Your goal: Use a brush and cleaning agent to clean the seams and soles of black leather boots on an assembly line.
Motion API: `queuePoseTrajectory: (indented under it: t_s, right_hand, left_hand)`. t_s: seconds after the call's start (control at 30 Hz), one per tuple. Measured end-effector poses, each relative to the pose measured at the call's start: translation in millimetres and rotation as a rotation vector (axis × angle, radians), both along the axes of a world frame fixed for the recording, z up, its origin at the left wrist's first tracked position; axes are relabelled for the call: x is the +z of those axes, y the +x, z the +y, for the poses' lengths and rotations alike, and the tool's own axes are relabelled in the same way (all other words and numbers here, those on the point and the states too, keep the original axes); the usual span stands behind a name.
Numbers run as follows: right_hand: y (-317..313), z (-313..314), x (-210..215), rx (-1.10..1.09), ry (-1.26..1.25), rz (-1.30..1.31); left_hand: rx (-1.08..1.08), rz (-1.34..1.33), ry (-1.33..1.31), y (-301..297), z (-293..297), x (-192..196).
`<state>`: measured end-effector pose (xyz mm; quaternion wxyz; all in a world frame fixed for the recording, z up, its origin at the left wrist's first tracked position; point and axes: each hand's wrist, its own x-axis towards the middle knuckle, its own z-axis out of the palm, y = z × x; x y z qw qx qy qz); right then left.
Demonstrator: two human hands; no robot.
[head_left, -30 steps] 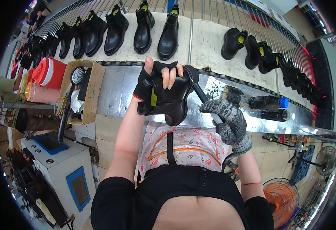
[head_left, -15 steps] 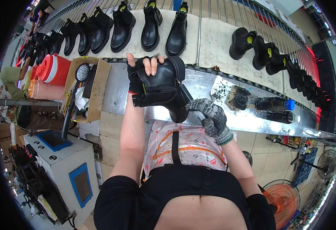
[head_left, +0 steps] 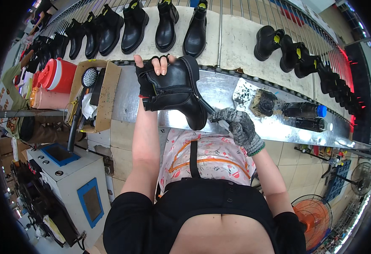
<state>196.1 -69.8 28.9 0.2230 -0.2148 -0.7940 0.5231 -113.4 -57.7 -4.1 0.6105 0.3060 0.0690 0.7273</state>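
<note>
My left hand (head_left: 159,67), in a black fingerless glove, grips a black ankle boot (head_left: 177,75) around its upper. The boot is tipped on its side above the bench's near edge, its zip facing me and its toe pointing down toward me. A grey knitted glove with a green cuff covers my right hand (head_left: 243,131). Its fingers close on a slim brush-like tool (head_left: 206,106) with a dark end and a pale part at the glove. The dark end meets the edge of the boot's sole. Its exact tip is hard to make out.
On the metal bench (head_left: 219,77) lie a black-stained sponge block (head_left: 263,103), a smeared white sheet (head_left: 242,94) and a dark bottle with a blue cap (head_left: 301,110). A cardboard box (head_left: 108,96) stands left. Black boots (head_left: 195,36) line the conveyor beyond.
The boot has shifted slightly up and left in my left hand. My right hand has moved a little to the right, and the tool's dark end stays at the sole edge.
</note>
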Motion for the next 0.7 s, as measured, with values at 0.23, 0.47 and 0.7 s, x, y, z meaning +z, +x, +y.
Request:
queuePoseTrajectory:
  t_s: [0.23, 0.47, 0.7]
  right_hand:
    - [25, -2, 3, 0.049, -0.175, -0.115]
    - [40, -20, -5, -0.105, -0.373, -0.152]
    - [49, -35, -49, -0.369, -1.113, 0.247]
  left_hand:
    - [0.049, -0.025, -0.097, -4, -1, -8]
    - [0.099, 0.0, -0.272, -20, 16, -24]
    - [0.61, 0.328, -0.575, -17, 44, -69]
